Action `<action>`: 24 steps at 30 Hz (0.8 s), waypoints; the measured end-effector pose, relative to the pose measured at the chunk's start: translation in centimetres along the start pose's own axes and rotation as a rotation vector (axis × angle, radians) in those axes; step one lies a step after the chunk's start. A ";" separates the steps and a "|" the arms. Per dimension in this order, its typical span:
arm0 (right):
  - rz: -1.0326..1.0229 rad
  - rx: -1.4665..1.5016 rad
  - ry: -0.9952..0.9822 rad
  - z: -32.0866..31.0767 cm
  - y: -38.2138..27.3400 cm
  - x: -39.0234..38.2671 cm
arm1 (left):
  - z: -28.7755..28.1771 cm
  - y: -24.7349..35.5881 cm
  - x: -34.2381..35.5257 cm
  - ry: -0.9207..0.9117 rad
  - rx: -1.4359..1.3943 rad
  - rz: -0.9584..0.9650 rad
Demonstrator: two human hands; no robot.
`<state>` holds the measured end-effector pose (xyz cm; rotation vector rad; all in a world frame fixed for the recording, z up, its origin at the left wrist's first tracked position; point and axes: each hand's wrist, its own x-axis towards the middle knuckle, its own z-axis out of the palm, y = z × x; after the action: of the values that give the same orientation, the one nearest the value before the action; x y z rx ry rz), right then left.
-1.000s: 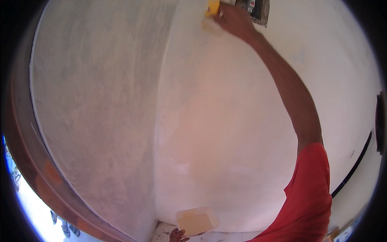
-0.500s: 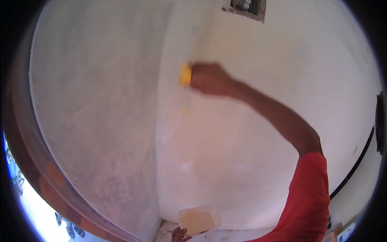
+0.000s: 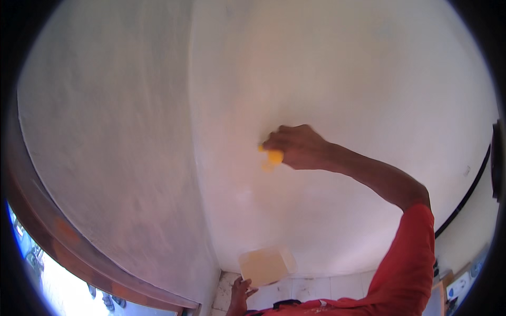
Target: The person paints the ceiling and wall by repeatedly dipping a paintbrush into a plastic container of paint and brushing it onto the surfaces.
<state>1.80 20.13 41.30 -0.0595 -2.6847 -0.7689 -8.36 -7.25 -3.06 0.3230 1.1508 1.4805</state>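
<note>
My right hand is closed around a small yellow tool, perhaps a sponge, at the middle of the pale plastered wall; its exact shape is hidden by my fingers and blur. Low in the view, my left hand grips a translucent rectangular plastic container by its left side, with pale beige contents.
A greyer wall meets this wall at a corner. A brown metal frame edges a bright opening at lower left, with footwear outside. Tiled floor shows below. A black strip and assorted items are at right.
My right hand with the yellow tool has moved down from high on the wall to its middle. The dark recessed box at the top has left the view. The container appears slightly higher.
</note>
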 end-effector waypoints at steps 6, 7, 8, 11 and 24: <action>0.292 -0.517 0.821 -14.7 13.0 0.4 | 0.2 -0.3 0.4 -0.060 0.004 -0.055; 0.258 -0.593 0.836 -16.0 13.7 -0.1 | 0.3 -0.2 0.4 -0.064 0.003 -0.061; 0.218 -0.664 0.786 -16.6 14.1 -0.2 | 0.8 -0.3 0.3 -0.053 0.005 -0.059; 0.151 -0.820 0.447 -11.6 10.3 -1.3 | 1.3 -0.2 -0.1 0.049 -0.026 -0.127; 0.438 0.805 -0.503 12.9 -18.7 -10.2 | 1.2 3.7 0.2 -0.052 -0.039 0.023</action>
<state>4.82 11.47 18.10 -0.6806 -3.0454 0.5393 -9.71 -5.87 0.32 0.3466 1.0782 1.5043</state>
